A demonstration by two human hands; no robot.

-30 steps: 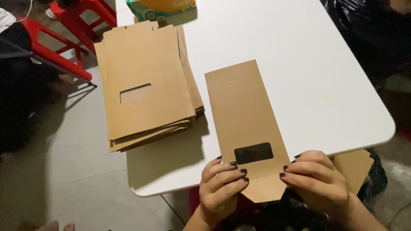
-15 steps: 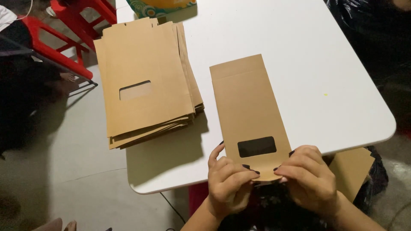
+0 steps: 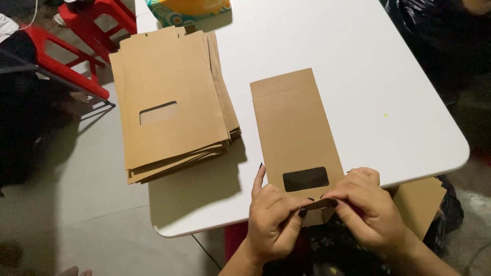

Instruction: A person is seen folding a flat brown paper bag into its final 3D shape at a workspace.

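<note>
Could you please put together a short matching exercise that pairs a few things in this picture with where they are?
Things:
1. flat windowed carton
2. stack of carton blanks
3. red stool
4. black bag

Places:
A. top right, past the table
B. on the floor, upper left
C. overhanging the table's left edge
D. near edge, pinched by the left hand and right hand

Pairs: 1-D, 2-C, 3-B, 4-A

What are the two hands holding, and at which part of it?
Both hands, left and right, grip the flat brown box by the flap at its near end, just below the window cutout. The rest lies on the white table.
</note>
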